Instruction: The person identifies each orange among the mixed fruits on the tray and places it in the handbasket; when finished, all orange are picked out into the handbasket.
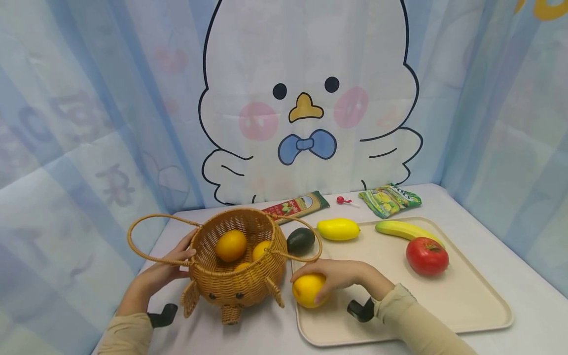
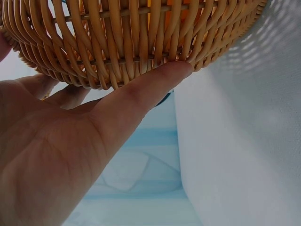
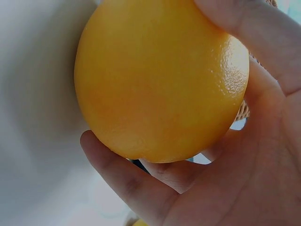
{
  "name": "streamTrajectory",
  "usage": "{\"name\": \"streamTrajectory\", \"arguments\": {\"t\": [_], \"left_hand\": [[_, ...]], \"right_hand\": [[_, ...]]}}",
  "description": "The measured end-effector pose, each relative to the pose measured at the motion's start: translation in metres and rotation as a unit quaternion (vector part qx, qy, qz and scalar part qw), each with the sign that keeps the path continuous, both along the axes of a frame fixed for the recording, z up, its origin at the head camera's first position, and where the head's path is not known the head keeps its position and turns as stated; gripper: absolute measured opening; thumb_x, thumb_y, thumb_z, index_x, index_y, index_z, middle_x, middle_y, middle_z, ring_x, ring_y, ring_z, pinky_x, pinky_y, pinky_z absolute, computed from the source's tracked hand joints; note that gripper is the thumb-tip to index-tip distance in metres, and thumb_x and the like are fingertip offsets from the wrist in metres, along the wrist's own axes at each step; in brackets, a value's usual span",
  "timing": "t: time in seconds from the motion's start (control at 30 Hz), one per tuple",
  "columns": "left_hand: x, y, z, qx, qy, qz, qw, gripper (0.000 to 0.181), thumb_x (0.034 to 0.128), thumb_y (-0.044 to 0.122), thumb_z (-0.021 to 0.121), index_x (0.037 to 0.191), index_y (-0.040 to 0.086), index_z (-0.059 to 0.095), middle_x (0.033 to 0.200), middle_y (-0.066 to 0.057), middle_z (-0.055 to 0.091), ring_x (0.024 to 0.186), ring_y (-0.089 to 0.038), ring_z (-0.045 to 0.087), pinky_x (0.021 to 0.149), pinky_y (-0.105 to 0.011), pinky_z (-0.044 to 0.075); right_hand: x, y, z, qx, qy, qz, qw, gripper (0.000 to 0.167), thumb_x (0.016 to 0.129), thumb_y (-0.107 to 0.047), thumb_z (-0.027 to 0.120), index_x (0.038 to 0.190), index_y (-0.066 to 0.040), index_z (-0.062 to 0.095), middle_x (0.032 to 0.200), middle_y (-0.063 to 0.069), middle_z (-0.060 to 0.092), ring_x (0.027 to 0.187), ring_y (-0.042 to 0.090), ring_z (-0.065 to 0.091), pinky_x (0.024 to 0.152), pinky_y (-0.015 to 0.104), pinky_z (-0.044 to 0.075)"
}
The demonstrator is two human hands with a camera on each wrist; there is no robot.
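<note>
A wicker basket (image 1: 239,286) shaped like an animal, with two loop handles, stands on the left and contains several oranges (image 1: 231,245). My left hand (image 1: 170,264) rests against its left side; in the left wrist view the thumb (image 2: 146,89) lies straight along the woven wall (image 2: 136,42). My right hand (image 1: 339,276) grips another orange (image 1: 309,291) over the left edge of the beige tray (image 1: 377,310). Up close in the right wrist view, fingers and thumb surround this orange (image 3: 160,84).
The tray also bears a red tomato-like fruit (image 1: 427,256), a banana (image 1: 406,229) and a yellow mango-like fruit (image 1: 338,230). A dark green avocado-like fruit (image 1: 301,241) sits beside the basket. Behind lie a long packet (image 1: 301,204), a lollipop (image 1: 340,200) and a green snack bag (image 1: 389,199).
</note>
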State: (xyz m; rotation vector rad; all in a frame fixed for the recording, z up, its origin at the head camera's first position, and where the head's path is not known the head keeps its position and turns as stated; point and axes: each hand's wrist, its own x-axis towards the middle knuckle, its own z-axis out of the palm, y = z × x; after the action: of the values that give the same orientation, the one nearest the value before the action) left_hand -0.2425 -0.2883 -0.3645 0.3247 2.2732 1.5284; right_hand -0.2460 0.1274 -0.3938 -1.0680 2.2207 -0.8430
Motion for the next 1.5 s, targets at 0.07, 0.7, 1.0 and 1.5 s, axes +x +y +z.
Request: {"name": "streamTrajectory", "arguments": {"t": [0.07,0.7,1.0,1.5], "left_hand": [[0.0,0.0,0.0,-0.003,0.002,-0.001,1.0,0.066,0.1001,0.033,0.035,0.152,0.028,-0.005,0.159,-0.013,-0.009,0.143,-0.045,0.007,0.103,-0.06,0.038],[-0.002,0.001,-0.001,-0.001,-0.011,0.01,0.9999,0.069,0.0995,0.034,0.037,0.152,0.028,-0.007,0.159,-0.015,-0.01,0.143,-0.046,0.008,0.101,-0.058,0.041],[-0.002,0.002,-0.001,-0.002,-0.013,0.013,0.9998,0.07,0.0992,0.036,0.037,0.152,0.028,-0.008,0.159,-0.015,-0.011,0.143,-0.046,0.008,0.101,-0.058,0.041],[-0.003,0.0,-0.001,-0.007,0.0,0.003,1.0,0.067,0.0999,0.035,0.035,0.152,0.029,-0.007,0.159,-0.013,-0.011,0.143,-0.046,0.006,0.102,-0.061,0.038]], "right_hand": [[0.0,0.0,0.0,-0.002,-0.002,0.0,1.0,0.057,0.077,-0.02,0.074,0.131,-0.029,0.055,0.135,-0.01,0.052,0.118,0.008,0.047,0.103,0.03,0.037],[0.001,0.001,-0.005,-0.007,0.002,-0.007,0.9999,0.055,0.078,-0.024,0.074,0.129,-0.032,0.055,0.135,-0.01,0.052,0.118,0.007,0.047,0.104,0.031,0.038],[0.002,0.002,-0.005,-0.004,0.007,-0.005,1.0,0.055,0.078,-0.024,0.074,0.128,-0.035,0.056,0.134,-0.012,0.053,0.118,0.006,0.047,0.104,0.032,0.038],[0.005,0.006,0.007,0.007,0.02,-0.019,0.9996,0.055,0.076,-0.024,0.076,0.126,-0.034,0.057,0.129,-0.01,0.055,0.114,0.009,0.048,0.101,0.032,0.039]]}}
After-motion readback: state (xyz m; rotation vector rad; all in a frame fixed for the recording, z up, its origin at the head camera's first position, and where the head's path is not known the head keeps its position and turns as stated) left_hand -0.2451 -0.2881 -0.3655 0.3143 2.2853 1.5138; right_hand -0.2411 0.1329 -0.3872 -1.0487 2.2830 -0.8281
